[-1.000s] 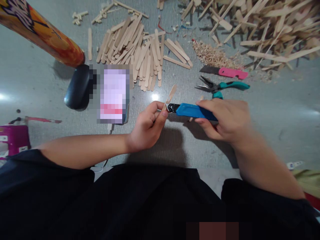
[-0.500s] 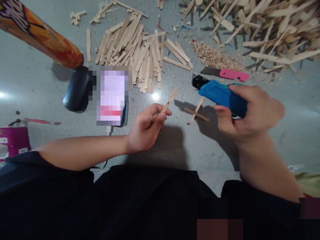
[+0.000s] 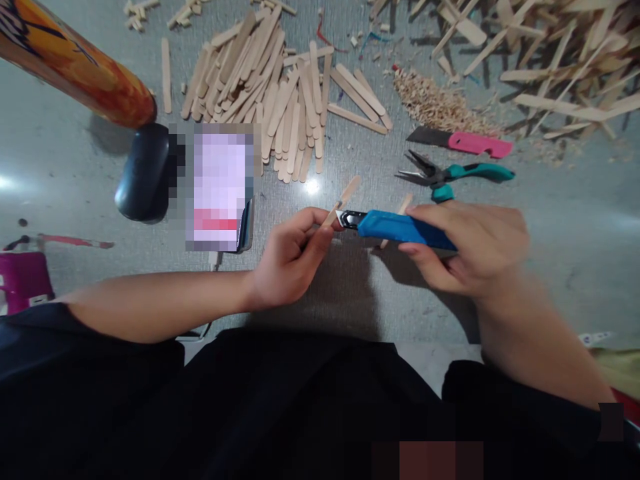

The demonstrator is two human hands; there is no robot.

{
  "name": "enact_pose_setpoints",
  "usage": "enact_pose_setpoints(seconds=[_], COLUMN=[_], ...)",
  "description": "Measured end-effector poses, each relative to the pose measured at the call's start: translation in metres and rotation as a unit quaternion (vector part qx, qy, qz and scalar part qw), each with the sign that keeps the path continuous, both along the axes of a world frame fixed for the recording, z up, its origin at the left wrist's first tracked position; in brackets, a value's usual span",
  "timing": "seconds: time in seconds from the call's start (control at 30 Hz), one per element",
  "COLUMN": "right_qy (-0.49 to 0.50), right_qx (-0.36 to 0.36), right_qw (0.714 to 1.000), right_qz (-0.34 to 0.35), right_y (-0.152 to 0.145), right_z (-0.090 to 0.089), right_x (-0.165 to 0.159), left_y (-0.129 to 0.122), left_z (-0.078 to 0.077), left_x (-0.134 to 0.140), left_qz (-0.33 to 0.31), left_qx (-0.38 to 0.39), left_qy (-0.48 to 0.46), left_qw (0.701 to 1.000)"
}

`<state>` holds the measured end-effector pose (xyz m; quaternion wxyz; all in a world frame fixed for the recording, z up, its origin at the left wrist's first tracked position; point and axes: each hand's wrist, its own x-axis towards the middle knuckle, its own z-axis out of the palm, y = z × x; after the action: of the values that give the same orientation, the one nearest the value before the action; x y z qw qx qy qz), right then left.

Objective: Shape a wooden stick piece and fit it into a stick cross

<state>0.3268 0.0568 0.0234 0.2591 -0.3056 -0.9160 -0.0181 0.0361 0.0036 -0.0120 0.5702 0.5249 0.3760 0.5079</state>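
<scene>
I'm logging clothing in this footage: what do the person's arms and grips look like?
Plain, loose, near-black sleeves cover the upper arms: left sleeve, right sleeve. Below them, the left forearm and right forearm are bare. The left grip and right grip are ungloved, with no ring or watch visible.

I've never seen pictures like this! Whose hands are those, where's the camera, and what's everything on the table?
No robot here: these are a person's two bare hands, seen by a camera worn on the person's head, looking down. The left hand pinches a wooden craft stick. The right hand grips a blue utility knife, blade tip at the stick. On the gray table are a craft-stick pile, wood shavings, needle-nose pliers, a pink-handled knife, a computer mouse and a phone.
</scene>
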Motion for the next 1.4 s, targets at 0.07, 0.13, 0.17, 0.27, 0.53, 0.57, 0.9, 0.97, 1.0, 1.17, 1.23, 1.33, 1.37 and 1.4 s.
enact_pose_setpoints(seconds=[0.07, 0.13, 0.17, 0.27, 0.53, 0.57, 0.9, 0.97, 1.0, 1.17, 1.23, 1.33, 1.37, 1.4], right_qy=[-0.003, -0.001, 0.002, 0.013, 0.004, 0.004, -0.006, -0.008, -0.008, -0.001, 0.007, 0.052, 0.070, 0.079], right_qx=[0.002, 0.011, 0.018, 0.032, 0.014, 0.011, 0.022, 0.014, 0.011, 0.011, 0.026, 0.072, 0.081, 0.077], right_qw=[1.000, 1.000, 1.000, 0.999, 1.000, 1.000, 1.000, 1.000, 1.000, 1.000, 0.999, 0.993, 0.992, 0.991], right_qz=[-0.001, -0.013, -0.021, -0.037, 0.001, 0.000, -0.014, -0.019, -0.019, -0.013, -0.036, -0.072, -0.073, -0.070], right_y=[0.000, 0.001, 0.001, 0.003, 0.003, 0.002, 0.009, 0.011, 0.011, 0.019, 0.024, 0.031, 0.032, 0.032], right_z=[0.000, -0.001, -0.001, 0.001, 0.004, 0.003, 0.000, 0.000, 0.000, -0.002, -0.004, -0.005, -0.005, -0.005], right_x=[0.000, 0.000, 0.000, 0.002, 0.005, 0.005, 0.010, 0.012, 0.013, 0.022, 0.027, 0.032, 0.032, 0.032], left_y=[0.000, 0.000, 0.000, -0.001, 0.000, 0.001, 0.001, 0.000, 0.000, 0.000, -0.001, -0.001, -0.002, -0.002], left_z=[0.002, 0.004, 0.004, 0.004, 0.001, 0.001, 0.000, 0.002, 0.002, 0.005, 0.005, 0.006, 0.006, 0.007], left_x=[0.000, 0.000, 0.000, -0.001, -0.001, 0.000, -0.001, -0.001, -0.001, -0.002, -0.002, -0.003, -0.003, -0.003], left_qz=[0.004, -0.004, -0.013, -0.025, -0.023, -0.023, -0.021, -0.020, -0.020, -0.028, -0.028, -0.021, -0.019, -0.018], left_qx=[0.000, 0.000, -0.003, -0.022, 0.006, 0.012, -0.014, -0.032, -0.040, -0.055, -0.051, -0.055, -0.059, -0.063], left_qy=[0.006, 0.009, 0.007, 0.001, -0.013, -0.015, -0.001, -0.003, -0.003, -0.007, -0.007, -0.001, -0.002, -0.003], left_qw=[1.000, 1.000, 1.000, 0.999, 1.000, 1.000, 1.000, 0.999, 0.999, 0.998, 0.998, 0.998, 0.998, 0.998])
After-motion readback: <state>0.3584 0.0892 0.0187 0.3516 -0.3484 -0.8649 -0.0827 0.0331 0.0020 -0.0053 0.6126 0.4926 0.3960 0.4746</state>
